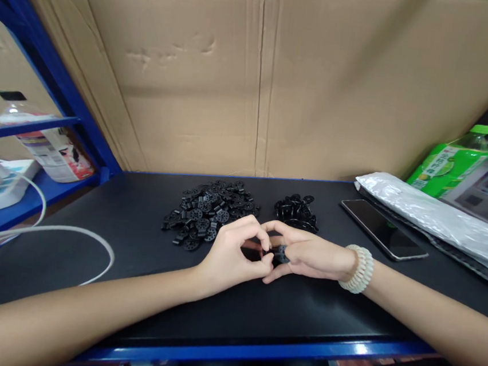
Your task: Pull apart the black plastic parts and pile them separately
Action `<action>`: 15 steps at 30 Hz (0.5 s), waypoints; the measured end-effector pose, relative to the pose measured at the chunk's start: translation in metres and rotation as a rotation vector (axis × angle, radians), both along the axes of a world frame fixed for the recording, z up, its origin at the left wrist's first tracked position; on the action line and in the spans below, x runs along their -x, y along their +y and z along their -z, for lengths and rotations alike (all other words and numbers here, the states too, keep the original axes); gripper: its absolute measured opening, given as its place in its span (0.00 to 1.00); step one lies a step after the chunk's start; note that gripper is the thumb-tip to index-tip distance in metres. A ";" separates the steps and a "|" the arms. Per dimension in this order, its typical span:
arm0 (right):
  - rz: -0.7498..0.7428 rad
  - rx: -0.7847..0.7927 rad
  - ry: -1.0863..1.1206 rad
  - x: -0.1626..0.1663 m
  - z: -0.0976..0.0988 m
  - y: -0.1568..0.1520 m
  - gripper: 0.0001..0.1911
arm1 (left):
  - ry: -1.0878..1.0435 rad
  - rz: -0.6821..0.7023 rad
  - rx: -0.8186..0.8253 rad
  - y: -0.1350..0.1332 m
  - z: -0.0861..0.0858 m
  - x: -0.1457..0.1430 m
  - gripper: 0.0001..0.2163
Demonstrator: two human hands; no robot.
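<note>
My left hand (233, 251) and my right hand (306, 255) meet at the middle of the black tabletop (131, 276), fingers pinched together around a small black plastic part (281, 254). Both hands are closed on it. A large pile of black round plastic parts (209, 211) lies just behind my left hand. Behind my right hand sits a smaller pile of black parts (296, 211). A pale coiled band (359, 269) circles my right wrist.
A dark phone (382, 228) lies flat to the right, beside a long silvery plastic-wrapped bundle (434, 218) and a green bottle (451, 162). A white cable (70, 235) loops at the left near a blue shelf frame (44, 54) holding a bottle (53, 147). Cardboard (258, 81) forms the back wall.
</note>
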State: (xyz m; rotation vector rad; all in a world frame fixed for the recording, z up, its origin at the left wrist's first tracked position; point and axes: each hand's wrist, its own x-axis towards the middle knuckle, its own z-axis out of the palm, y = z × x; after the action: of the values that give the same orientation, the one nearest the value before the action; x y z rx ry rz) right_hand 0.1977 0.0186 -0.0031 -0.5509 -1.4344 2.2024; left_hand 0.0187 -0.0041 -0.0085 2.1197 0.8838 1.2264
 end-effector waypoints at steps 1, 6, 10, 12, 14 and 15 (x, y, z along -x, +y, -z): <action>-0.026 0.006 0.012 -0.002 0.000 0.001 0.30 | -0.013 0.016 0.022 0.000 0.000 0.001 0.06; -0.001 0.025 0.033 -0.006 -0.004 0.005 0.33 | -0.227 0.051 0.161 0.004 0.001 0.004 0.06; 0.060 -0.088 -0.011 -0.006 -0.008 0.007 0.28 | -0.275 0.037 0.110 0.005 0.001 0.005 0.06; 0.105 -0.295 -0.072 -0.009 -0.011 0.008 0.23 | -0.241 0.026 0.055 0.005 0.002 0.006 0.06; 0.218 -0.635 -0.186 -0.016 -0.014 0.012 0.21 | -0.215 -0.003 0.019 0.005 0.002 0.006 0.07; 0.300 -0.833 -0.265 -0.021 -0.016 0.015 0.22 | -0.204 -0.022 0.009 0.005 0.002 0.006 0.07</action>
State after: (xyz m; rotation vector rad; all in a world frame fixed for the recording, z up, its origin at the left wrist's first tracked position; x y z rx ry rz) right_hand 0.2185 0.0336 0.0133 -0.6940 -2.0558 1.1705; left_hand 0.0127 0.0011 -0.0106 1.9411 0.8223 1.4177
